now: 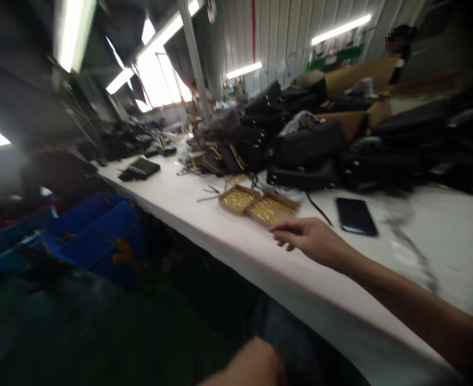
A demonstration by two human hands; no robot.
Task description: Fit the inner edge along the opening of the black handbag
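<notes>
A long white-topped desk [224, 241] lies beneath the right hand's fingers [285, 237] and stretches away to their far left. Beyond them, on its far side, rises a broad heap of black bags [309, 145] with gold-coloured fittings. Well to the fingers' left and lower than the desk stand a deep-blue bin [95, 236] and a lighter blue bin [3, 241]; what they contain is too dark to make out, though something orange-yellow [124, 256] shows at the front of the deep-blue one.

To the right of the fingers lies a flat, black, rectangular phone [356, 216]. Just beyond them, to the left, two shallow brown trays sit side by side, touching: the nearer tray [258, 220] and, past it, the farther tray [232, 209]. Both carry many small, shiny gold-coloured pieces [238, 200], each too small to tell its shape.

The right hand [317, 241] is held palm down, its fingers loosely curled beside the nearer tray's front corner; whether they touch it or pinch a piece cannot be told. The left hand [248, 367], nearest the wearer, is blurred and cut off, its fingers' state unreadable.
</notes>
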